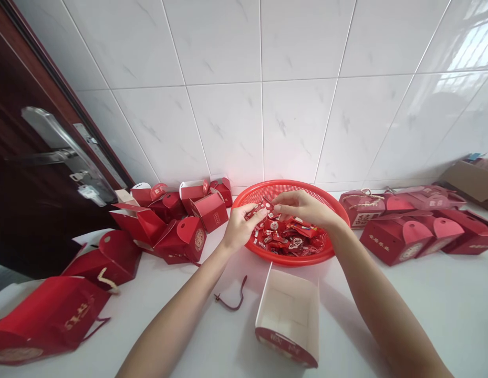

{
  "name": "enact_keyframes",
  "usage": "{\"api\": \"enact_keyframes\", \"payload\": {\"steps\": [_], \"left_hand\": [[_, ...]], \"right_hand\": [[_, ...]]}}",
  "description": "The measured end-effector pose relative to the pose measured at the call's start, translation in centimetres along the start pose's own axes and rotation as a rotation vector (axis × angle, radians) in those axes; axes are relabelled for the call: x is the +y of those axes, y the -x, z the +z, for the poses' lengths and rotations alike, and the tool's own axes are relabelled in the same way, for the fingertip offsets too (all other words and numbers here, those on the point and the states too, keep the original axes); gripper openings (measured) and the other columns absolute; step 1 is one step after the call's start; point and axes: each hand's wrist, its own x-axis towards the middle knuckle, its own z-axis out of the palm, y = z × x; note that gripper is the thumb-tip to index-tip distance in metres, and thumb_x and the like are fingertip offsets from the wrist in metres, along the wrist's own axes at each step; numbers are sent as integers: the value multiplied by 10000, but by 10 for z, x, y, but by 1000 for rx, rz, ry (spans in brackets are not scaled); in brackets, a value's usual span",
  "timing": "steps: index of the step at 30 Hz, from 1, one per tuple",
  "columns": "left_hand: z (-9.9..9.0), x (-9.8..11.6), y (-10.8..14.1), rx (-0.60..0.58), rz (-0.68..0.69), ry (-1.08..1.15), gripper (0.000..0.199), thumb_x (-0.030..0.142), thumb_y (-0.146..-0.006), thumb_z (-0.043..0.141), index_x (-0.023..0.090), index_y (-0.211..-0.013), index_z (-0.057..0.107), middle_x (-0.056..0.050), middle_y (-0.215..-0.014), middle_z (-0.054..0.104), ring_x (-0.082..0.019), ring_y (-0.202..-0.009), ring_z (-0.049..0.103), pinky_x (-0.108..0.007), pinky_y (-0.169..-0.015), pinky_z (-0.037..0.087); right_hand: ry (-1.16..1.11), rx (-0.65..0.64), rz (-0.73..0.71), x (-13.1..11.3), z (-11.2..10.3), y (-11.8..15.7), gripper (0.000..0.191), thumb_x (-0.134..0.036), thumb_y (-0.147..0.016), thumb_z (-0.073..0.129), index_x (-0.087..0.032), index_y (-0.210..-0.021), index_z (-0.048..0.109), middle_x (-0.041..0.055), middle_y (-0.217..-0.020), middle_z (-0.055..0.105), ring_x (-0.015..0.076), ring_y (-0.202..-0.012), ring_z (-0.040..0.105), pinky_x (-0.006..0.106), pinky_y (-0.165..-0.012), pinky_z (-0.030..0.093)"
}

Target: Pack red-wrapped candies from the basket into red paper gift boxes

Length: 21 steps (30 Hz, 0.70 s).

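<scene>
Over the red plastic basket (291, 260), my left hand (240, 224) has its fingers closed on a small red wrapped packet (264, 207). My right hand (304, 208) meets it from the other side, its thumb and fingertips pinching the packet's right edge. Red wrapped sweets (296, 241) lie in a heap inside the basket below both hands. In front of the basket stands an open box (290, 299), pale inside with a red front; no contents show in it. A dark red cord (236, 306) lies on the white table, left of the box.
Several red boxes (183, 239) stand at the left, some with raised flaps. More red boxes (397, 239) are lined up at the right, with a brown cardboard box (470, 181) behind. A tiled wall (224, 126) rises behind; a dark door (27, 173) is far left.
</scene>
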Motion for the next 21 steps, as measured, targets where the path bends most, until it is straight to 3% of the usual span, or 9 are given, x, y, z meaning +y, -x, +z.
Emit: {"api": "enact_keyframes", "payload": {"steps": [4,9,11,15,21], "left_hand": [[1,-1,0,10,-31,3,399,538,-721,785,172,-655,642,21,-635,581,-139,-635,511,-261,-624,423],[3,1,-1,68,-31,22,373,517,-712,766,182,-633,624,28,-631,560,-137,-646,491,-258,-638,416],[4,3,0,62,-40,34,375,511,-703,768,189,-609,599,34,-607,532,-133,-626,473,-255,-615,408],[5,3,1,43,-70,53,412,520,-691,778,194,-575,553,46,-564,474,-116,-564,427,-247,-544,357],[4,-2,2,75,-55,68,363,519,-741,735,190,-653,613,35,-610,554,-128,-593,491,-250,-576,384]], "right_hand": [[171,-5,82,11,-3,-1,179,-279,-887,628,-168,-974,738,56,-873,755,194,-761,710,314,-728,564],[613,-318,153,20,14,-7,295,-148,-875,580,-252,-1075,770,38,-1064,763,200,-906,706,282,-772,510],[723,-385,200,20,21,-7,237,-192,-844,646,-276,-1013,789,41,-972,761,211,-803,688,290,-679,476],[785,-359,239,16,28,-4,64,-260,-805,703,-232,-792,759,63,-816,717,192,-630,601,296,-556,392],[785,-339,265,12,30,-1,134,-91,-689,682,-207,-627,656,42,-692,661,175,-577,556,291,-514,345]]}}
